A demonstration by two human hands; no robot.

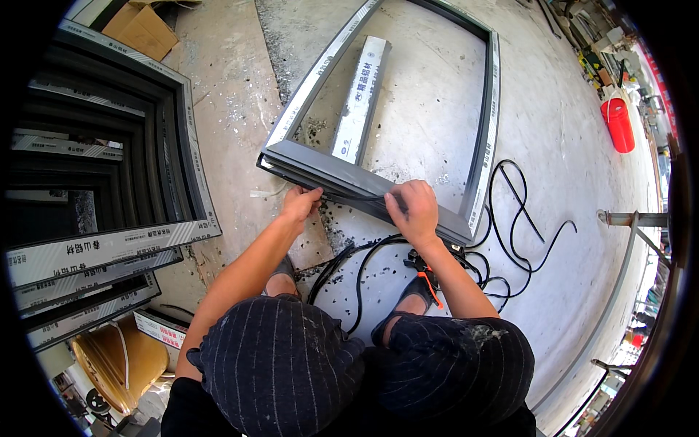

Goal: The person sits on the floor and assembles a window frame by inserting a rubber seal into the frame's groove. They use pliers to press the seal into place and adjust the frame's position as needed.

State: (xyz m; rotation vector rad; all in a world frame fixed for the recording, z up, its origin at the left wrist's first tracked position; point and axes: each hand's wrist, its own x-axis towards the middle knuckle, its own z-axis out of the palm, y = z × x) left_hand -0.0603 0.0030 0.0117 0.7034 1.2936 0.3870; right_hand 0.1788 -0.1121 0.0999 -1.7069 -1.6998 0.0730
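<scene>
Pale floor [561, 313] surrounds us, stacked frames [109, 251] crowding our left, loose black coils [332, 266] and an orange-handled tool [429, 281] by our feet [413, 303]. Along the grey frame's [328, 166] near edge, our left hand [297, 205] pinches a black strip [354, 199]; our right hand [416, 211] grips it too.

I see on my feed a dark grey frame [349, 173] with white printed film [491, 135], black cord [333, 268], a red bucket [619, 125] far right, and near, dark trousers [280, 357] with pale pinstripes.

Bright light pales the floor [568, 175], while fisheye distortion bows straight lines outward.
</scene>
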